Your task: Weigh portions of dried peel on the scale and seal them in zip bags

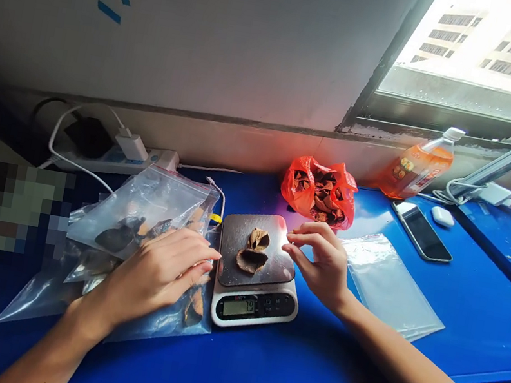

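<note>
A kitchen scale [256,306] with a metal plate sits in front of me, its display showing what looks like 7.9. Two curved, dry brown pieces of husk or peel lie on the plate: a lighter one [258,239] behind and a darker, hollow one [251,261] in front. At the plate's right edge is my right hand [320,258], fingers bent and tips slightly apart, with nothing visible between them. My left hand [169,265] hovers over or rests on zip bags [137,198] holding similar pieces. Its fingers are stretched out toward the plate and hold nothing.
Behind the scale stands a red plastic bag [319,192] full of dry pieces. Flat clear bags [392,283] lie to the right, near a phone [422,231], an earbud case [442,216] and a drink bottle [419,166]. A power strip [157,162] with cables runs along the wall.
</note>
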Action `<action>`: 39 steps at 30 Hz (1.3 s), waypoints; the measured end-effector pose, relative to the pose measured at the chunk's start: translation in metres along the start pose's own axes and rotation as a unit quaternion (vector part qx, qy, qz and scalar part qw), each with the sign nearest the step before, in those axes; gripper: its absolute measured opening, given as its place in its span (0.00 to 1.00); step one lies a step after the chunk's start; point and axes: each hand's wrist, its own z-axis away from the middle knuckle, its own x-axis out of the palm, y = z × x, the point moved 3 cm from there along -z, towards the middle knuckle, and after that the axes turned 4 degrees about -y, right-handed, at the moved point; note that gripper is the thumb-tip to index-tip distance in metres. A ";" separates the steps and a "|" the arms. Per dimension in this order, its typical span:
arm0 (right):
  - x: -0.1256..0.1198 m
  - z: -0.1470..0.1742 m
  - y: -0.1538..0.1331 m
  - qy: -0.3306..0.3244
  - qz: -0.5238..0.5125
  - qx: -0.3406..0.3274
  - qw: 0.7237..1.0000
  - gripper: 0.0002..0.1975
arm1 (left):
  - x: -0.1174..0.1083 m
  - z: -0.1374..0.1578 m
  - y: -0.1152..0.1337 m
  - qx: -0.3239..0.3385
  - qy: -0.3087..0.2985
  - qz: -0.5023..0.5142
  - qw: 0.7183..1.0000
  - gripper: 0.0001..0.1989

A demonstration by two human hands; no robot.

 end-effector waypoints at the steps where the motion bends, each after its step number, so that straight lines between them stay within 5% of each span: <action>1: 0.000 0.000 -0.006 -0.002 -0.008 -0.004 1.000 0.02 | -0.001 -0.002 0.007 0.001 0.007 0.004 1.000 0.09; 6: 0.000 0.005 -0.047 -0.022 -0.054 -0.053 0.997 0.01 | 0.003 -0.018 0.049 -0.097 0.026 0.138 0.985 0.10; 10: -0.002 0.009 -0.067 -0.029 -0.124 -0.096 0.987 0.03 | 0.021 -0.033 0.066 -0.226 -0.036 0.373 0.899 0.15; 14: -0.012 0.013 -0.072 -0.033 -0.117 -0.137 0.983 0.04 | 0.040 -0.041 0.080 -0.244 -0.058 0.535 0.807 0.14; 17: -0.024 0.021 -0.069 -0.039 -0.079 -0.162 0.983 0.06 | 0.054 -0.035 0.091 -0.269 -0.038 0.569 0.776 0.14; 20: -0.035 0.029 -0.055 -0.061 -0.102 -0.087 0.989 0.12 | 0.066 -0.027 0.104 -0.297 -0.008 0.528 0.795 0.11; 22: -0.036 0.031 -0.039 -0.101 -0.169 0.065 0.978 0.17 | 0.071 -0.025 0.111 -0.303 0.044 0.456 0.836 0.06; 24: -0.032 0.036 -0.027 -0.161 -0.237 0.233 0.930 0.22 | 0.072 -0.025 0.117 -0.284 0.123 0.357 0.882 0.06; 26: -0.028 0.041 -0.028 -0.242 -0.281 0.310 0.876 0.25 | 0.073 -0.026 0.125 -0.236 0.190 0.256 0.918 0.07; 30: -0.028 0.054 -0.050 -0.336 -0.300 0.313 0.836 0.25 | 0.075 -0.020 0.140 -0.148 0.214 0.161 0.952 0.08; 39: -0.030 0.089 -0.079 -0.338 -0.215 0.251 0.881 0.16 | 0.074 0.009 0.146 -0.098 0.150 0.175 0.968 0.10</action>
